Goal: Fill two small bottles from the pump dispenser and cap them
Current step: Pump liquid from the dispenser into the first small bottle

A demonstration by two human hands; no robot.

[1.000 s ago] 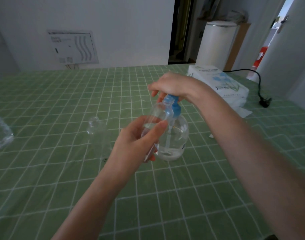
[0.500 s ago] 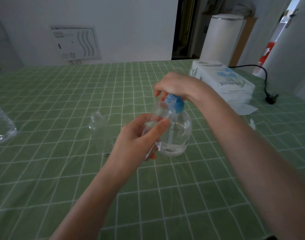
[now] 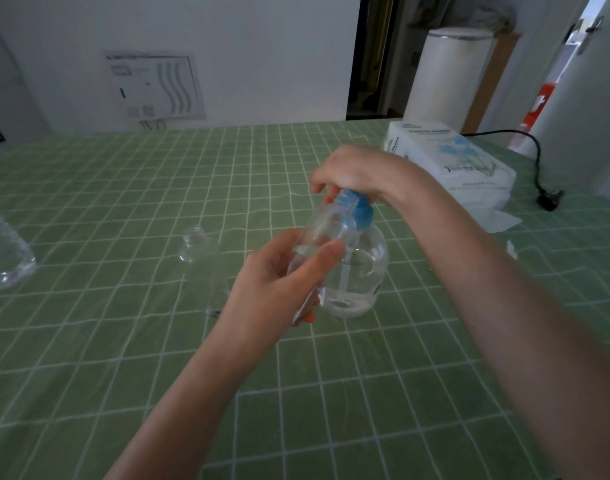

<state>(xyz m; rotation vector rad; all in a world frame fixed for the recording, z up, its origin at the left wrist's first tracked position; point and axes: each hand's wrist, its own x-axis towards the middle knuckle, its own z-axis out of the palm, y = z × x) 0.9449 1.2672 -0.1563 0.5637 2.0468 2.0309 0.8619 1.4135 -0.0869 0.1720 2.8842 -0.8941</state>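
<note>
A round clear pump dispenser (image 3: 364,271) with a blue collar stands mid-table, a little liquid in its bottom. My right hand (image 3: 355,171) lies on top of its pump head, fingers curled over it; the nozzle is hidden. My left hand (image 3: 279,285) grips a small clear bottle (image 3: 322,226), tilted with its open mouth up against the blue pump. A second small clear bottle (image 3: 201,258) stands upright and uncapped on the cloth to the left. No caps are in view.
The table wears a green checked cloth (image 3: 123,188). A white tissue pack (image 3: 449,157) lies at the back right with a black cable and plug (image 3: 547,202) beyond it. Part of a large clear plastic bottle (image 3: 2,258) shows at the left edge.
Both hands, the small bottle and the dispenser keep the same pose. Only the head camera has shifted a little.
</note>
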